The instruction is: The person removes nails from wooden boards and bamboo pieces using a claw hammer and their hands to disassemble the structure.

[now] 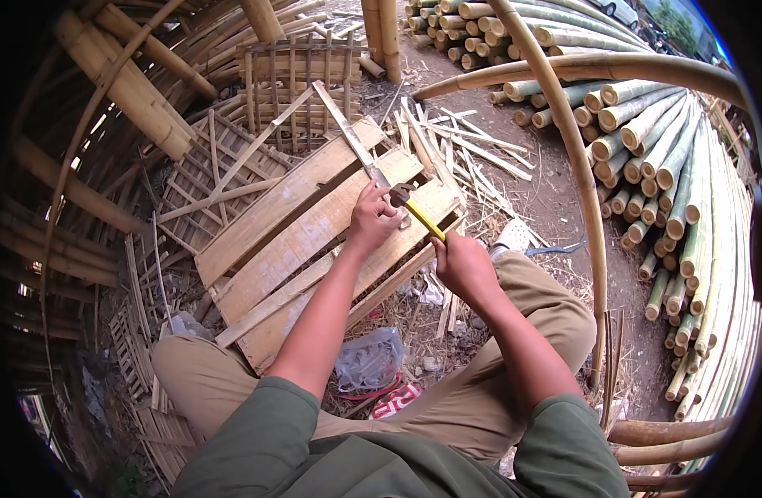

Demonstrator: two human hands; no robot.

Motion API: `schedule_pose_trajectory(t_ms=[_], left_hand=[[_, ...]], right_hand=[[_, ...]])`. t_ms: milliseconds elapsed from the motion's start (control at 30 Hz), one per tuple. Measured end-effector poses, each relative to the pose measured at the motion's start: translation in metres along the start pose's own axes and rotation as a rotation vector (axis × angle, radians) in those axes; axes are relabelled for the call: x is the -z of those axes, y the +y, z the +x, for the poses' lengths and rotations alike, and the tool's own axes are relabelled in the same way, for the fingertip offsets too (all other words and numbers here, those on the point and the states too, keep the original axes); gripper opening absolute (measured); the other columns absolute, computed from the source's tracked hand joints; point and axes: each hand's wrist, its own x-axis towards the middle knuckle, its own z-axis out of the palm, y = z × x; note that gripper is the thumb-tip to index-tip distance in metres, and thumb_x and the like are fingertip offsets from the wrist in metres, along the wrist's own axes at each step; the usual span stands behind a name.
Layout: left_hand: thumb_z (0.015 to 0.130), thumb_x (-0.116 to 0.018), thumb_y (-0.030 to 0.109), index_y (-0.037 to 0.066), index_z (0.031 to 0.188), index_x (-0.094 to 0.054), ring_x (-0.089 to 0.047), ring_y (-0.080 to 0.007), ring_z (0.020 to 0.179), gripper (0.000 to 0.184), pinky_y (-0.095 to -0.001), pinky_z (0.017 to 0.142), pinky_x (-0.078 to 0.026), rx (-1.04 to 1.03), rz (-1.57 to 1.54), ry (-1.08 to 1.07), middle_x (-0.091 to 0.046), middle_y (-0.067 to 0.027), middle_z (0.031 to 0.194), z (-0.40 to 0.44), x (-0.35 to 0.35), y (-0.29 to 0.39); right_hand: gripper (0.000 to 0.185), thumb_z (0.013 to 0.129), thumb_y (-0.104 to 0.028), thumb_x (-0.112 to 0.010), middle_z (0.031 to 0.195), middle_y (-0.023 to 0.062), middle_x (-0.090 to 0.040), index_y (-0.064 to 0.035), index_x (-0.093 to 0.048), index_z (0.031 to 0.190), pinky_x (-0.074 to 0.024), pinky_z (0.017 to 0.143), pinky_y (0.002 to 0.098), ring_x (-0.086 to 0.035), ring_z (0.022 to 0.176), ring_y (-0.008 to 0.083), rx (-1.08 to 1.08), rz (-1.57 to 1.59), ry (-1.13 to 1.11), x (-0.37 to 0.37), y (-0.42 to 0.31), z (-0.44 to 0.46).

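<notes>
My right hand (466,270) is wrapped round the yellow handle of a hammer (424,217). The dark hammer head reaches just beside the fingers of my left hand (376,220). That hand is closed, its fingertips curled together at the lower end of a long bamboo strip (345,127); what it pinches is hidden. Both hands are over a low bench of pale wooden planks (302,220) with gaps between them. The strip lies across the planks and sticks out past the far edge.
Split bamboo slats (481,137) lie scattered beyond the bench. Woven bamboo panels (302,79) are at its far left. A big stack of bamboo poles (647,166) fills the right side, behind an upright pole (582,178). A clear plastic bag (370,361) sits between my legs.
</notes>
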Motion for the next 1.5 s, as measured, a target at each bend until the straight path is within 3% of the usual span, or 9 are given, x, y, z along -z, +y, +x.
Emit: schedule_pose_trajectory(t_ms=[233, 433, 667, 767, 900, 967, 1133, 1300, 1500], left_hand=[[0.074, -0.079, 0.007, 0.002, 0.065, -0.069, -0.024, -0.0406, 0.148, 0.014, -0.0428, 0.120, -0.026, 0.008, -0.045, -0.026, -0.054, -0.0194, 0.141, 0.001, 0.001, 0.001], [0.075, -0.079, 0.007, 0.002, 0.066, -0.070, -0.021, -0.0398, 0.149, 0.014, -0.0419, 0.120, -0.025, 0.028, -0.028, -0.070, -0.053, -0.0189, 0.143, 0.000, 0.005, 0.005], [0.075, -0.079, 0.006, 0.001, 0.064, -0.068, -0.021, -0.0402, 0.149, 0.017, -0.0420, 0.120, -0.026, 0.056, -0.067, -0.056, -0.053, -0.0200, 0.143, 0.000, 0.001, 0.002], [0.075, -0.079, 0.005, 0.001, 0.064, -0.068, -0.022, -0.0401, 0.149, 0.016, -0.0417, 0.119, -0.027, 0.057, -0.056, -0.072, -0.053, -0.0221, 0.142, 0.000, 0.006, 0.010], [0.074, -0.078, 0.005, 0.001, 0.063, -0.067, -0.025, -0.0391, 0.148, 0.016, -0.0401, 0.118, -0.030, 0.059, -0.049, -0.073, -0.054, -0.0222, 0.141, 0.006, -0.001, -0.009], [0.072, -0.079, 0.006, 0.001, 0.063, -0.067, -0.027, -0.0396, 0.147, 0.017, -0.0404, 0.117, -0.030, 0.087, -0.082, -0.086, -0.054, -0.0220, 0.141, 0.003, 0.000, -0.006], [0.073, -0.078, 0.005, 0.003, 0.072, -0.071, -0.030, -0.0373, 0.147, 0.008, -0.0398, 0.117, -0.031, 0.062, 0.014, -0.082, -0.053, -0.0198, 0.143, 0.005, 0.009, 0.007], [0.075, -0.080, 0.006, 0.007, 0.086, -0.077, -0.030, -0.0342, 0.147, 0.012, -0.0396, 0.118, -0.029, 0.160, -0.205, -0.049, -0.050, -0.0162, 0.147, 0.004, 0.012, 0.000], [0.077, -0.080, 0.008, 0.006, 0.085, -0.078, -0.029, -0.0333, 0.148, 0.009, -0.0393, 0.118, -0.029, 0.122, -0.138, -0.083, -0.052, -0.0140, 0.146, 0.003, 0.011, -0.001]], right_hand=[[0.032, 0.097, -0.025, -0.055, 0.071, 0.0284, -0.063, 0.0036, -0.058, 0.085, -0.0506, 0.066, 0.0547, -0.064, 0.069, 0.0468, 0.009, 0.026, 0.033, 0.000, -0.002, -0.002], [0.031, 0.097, -0.025, -0.055, 0.069, 0.0287, -0.062, 0.0028, -0.056, 0.083, -0.0496, 0.064, 0.0553, -0.063, 0.068, 0.0474, 0.045, 0.012, 0.027, -0.009, 0.007, 0.000], [0.031, 0.096, -0.025, -0.056, 0.070, 0.0281, -0.063, 0.0032, -0.057, 0.083, -0.0504, 0.064, 0.0542, -0.064, 0.068, 0.0469, 0.078, 0.024, 0.105, -0.003, -0.002, -0.001], [0.031, 0.096, -0.024, -0.056, 0.069, 0.0274, -0.063, 0.0030, -0.057, 0.083, -0.0500, 0.063, 0.0543, -0.063, 0.067, 0.0467, 0.038, -0.047, -0.022, -0.009, 0.005, 0.002], [0.030, 0.096, -0.024, -0.057, 0.070, 0.0269, -0.064, 0.0026, -0.059, 0.082, -0.0504, 0.063, 0.0537, -0.064, 0.067, 0.0457, 0.069, 0.008, 0.102, 0.001, -0.009, -0.003], [0.030, 0.096, -0.025, -0.057, 0.070, 0.0266, -0.064, 0.0027, -0.059, 0.083, -0.0505, 0.063, 0.0536, -0.064, 0.067, 0.0457, 0.069, -0.047, 0.031, -0.006, 0.000, -0.001], [0.031, 0.096, -0.025, -0.056, 0.071, 0.0264, -0.064, 0.0031, -0.058, 0.085, -0.0509, 0.065, 0.0537, -0.064, 0.069, 0.0459, 0.034, -0.071, 0.003, -0.004, -0.002, 0.002], [0.035, 0.098, -0.028, -0.054, 0.076, 0.0295, -0.064, 0.0039, -0.059, 0.085, -0.0515, 0.069, 0.0542, -0.065, 0.073, 0.0468, -0.050, -0.003, 0.056, 0.001, 0.004, 0.003], [0.036, 0.098, -0.029, -0.054, 0.076, 0.0294, -0.064, 0.0043, -0.060, 0.086, -0.0511, 0.070, 0.0546, -0.065, 0.074, 0.0469, -0.062, -0.008, 0.029, 0.005, 0.001, 0.001]])
